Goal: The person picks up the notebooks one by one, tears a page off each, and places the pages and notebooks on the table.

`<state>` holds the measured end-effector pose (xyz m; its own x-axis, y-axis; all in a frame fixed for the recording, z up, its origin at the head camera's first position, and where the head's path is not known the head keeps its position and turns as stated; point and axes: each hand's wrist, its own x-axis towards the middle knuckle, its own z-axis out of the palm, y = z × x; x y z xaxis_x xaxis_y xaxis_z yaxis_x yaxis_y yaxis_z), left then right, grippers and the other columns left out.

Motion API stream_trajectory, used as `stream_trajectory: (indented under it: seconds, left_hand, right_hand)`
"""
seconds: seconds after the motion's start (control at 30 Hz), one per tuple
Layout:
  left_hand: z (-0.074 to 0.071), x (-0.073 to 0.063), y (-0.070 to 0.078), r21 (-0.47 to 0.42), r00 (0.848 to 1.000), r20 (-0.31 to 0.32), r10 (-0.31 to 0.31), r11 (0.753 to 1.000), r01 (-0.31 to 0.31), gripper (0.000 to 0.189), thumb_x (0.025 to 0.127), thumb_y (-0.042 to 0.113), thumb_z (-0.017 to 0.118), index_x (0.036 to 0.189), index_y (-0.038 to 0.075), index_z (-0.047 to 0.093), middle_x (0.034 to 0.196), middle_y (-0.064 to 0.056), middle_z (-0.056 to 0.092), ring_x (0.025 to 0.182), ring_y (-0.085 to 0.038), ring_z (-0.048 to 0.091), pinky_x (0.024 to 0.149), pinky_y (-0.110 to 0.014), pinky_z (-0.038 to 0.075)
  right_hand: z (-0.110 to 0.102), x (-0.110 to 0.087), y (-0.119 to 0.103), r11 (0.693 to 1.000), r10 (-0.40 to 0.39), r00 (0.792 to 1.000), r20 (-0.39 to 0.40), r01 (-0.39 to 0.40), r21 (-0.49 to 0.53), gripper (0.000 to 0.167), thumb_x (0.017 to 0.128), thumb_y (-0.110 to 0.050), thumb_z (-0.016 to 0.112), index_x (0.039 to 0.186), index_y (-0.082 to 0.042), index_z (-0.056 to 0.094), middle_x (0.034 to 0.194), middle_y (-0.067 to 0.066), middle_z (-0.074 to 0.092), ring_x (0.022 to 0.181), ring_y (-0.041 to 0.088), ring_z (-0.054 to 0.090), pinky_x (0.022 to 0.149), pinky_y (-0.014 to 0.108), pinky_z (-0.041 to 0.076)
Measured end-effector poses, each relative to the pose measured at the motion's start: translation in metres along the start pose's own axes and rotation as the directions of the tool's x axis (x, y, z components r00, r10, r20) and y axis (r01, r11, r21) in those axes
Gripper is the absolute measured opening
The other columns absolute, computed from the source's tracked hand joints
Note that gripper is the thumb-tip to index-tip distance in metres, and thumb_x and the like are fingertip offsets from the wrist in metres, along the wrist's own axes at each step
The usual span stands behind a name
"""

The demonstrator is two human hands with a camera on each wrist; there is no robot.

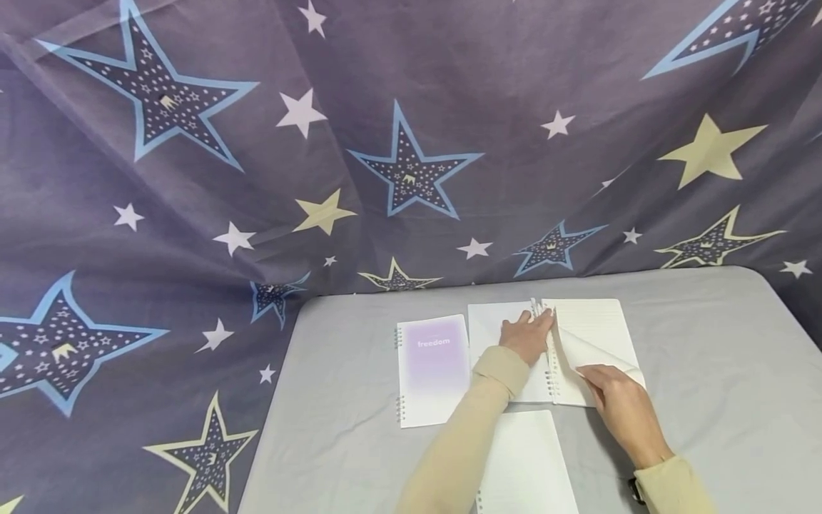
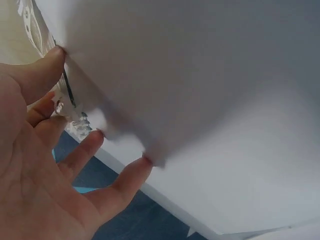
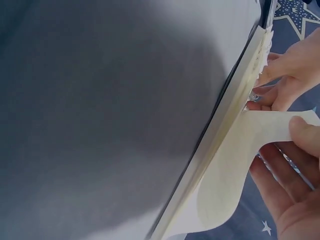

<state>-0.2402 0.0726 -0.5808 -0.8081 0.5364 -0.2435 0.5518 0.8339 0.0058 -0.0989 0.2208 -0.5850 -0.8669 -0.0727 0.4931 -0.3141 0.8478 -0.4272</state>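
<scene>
A spiral notebook point(image 1: 594, 318) lies spread, with lined pages on its right side and a plain white side on its left. My left hand point(image 1: 528, 337) reaches over its coil binding point(image 1: 552, 371). In the left wrist view, the spread fingers of the left hand point(image 2: 50, 165) rest on the white sheet point(image 2: 240, 165) and beside the coils. My right hand point(image 1: 623, 410) pinches the lower right corner of a page point(image 1: 587, 350), lifting it in a curl. In the right wrist view, the thumb of the right hand point(image 3: 300, 185) lies on the bent page point(image 3: 225, 175).
A purple-and-white notebook point(image 1: 433, 385) marked "freedom" lies to the left. Another white notebook point(image 1: 529, 464) lies in front, partly hidden by the left sleeve point(image 1: 452, 450). All rest on a grey-covered table point(image 1: 334, 400) before a star-patterned cloth point(image 1: 488, 86).
</scene>
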Motion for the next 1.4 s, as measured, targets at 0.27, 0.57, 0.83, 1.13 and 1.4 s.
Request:
stream_trajectory:
  seconds: [0.27,0.57,0.83,1.13,1.4]
  left_hand:
    - [-0.007,-0.005,0.002,-0.048,0.999,-0.034,0.020,0.999,-0.021,0.052,0.102,0.035,0.047,0.151,0.023,0.034,0.158,0.009,0.036,0.128,-0.014,0.050,0.096,-0.037,0.055]
    - [-0.009,-0.005,0.001,0.090,0.997,-0.068,0.046,0.995,-0.039,0.051,0.102,0.041,0.048,0.149,0.022,0.045,0.156,0.009,0.040,0.126,-0.012,0.052,0.082,-0.025,0.057]
    - [-0.011,0.003,0.002,0.133,0.999,-0.019,0.031,0.991,-0.029,0.055,0.092,0.048,0.059,0.142,0.026,0.052,0.159,0.011,0.035,0.126,-0.010,0.051,0.079,-0.023,0.057]
    - [-0.024,-0.007,0.003,0.162,0.999,-0.031,0.021,0.987,-0.016,0.041,0.103,0.025,0.044,0.144,0.026,0.050,0.160,0.010,0.034,0.127,-0.011,0.050,0.078,-0.022,0.056]
    - [-0.016,-0.007,0.000,0.145,0.999,-0.009,0.051,0.988,-0.049,0.045,0.103,0.024,0.046,0.149,0.025,0.044,0.162,0.009,0.030,0.127,-0.011,0.048,0.080,-0.023,0.055]
  right_hand:
    - [-0.002,-0.001,0.002,1.000,0.005,1.000,-0.003,-0.005,0.003,0.025,0.074,0.008,0.077,0.097,-0.001,0.076,0.096,0.014,0.074,0.088,0.036,0.070,0.074,0.052,0.057]
    - [-0.001,-0.002,-0.001,1.000,0.006,0.999,0.034,-0.006,-0.001,0.026,0.074,0.009,0.077,0.098,0.001,0.075,0.098,0.017,0.073,0.089,0.037,0.070,0.073,0.052,0.058]
    - [-0.001,-0.005,-0.006,0.999,-0.025,0.999,0.041,0.027,-0.036,0.031,0.069,0.011,0.078,0.098,0.002,0.076,0.097,0.015,0.073,0.089,0.035,0.070,0.073,0.050,0.058]
    - [-0.012,-0.025,-0.020,0.997,-0.068,0.996,0.056,0.070,-0.035,0.029,0.065,0.010,0.081,0.091,-0.003,0.076,0.094,0.011,0.074,0.086,0.031,0.072,0.072,0.046,0.060]
    - [-0.026,-0.049,-0.026,0.997,-0.080,0.997,0.015,0.080,-0.018,0.035,0.064,0.009,0.081,0.095,-0.006,0.076,0.096,0.007,0.074,0.085,0.026,0.072,0.072,0.041,0.057]
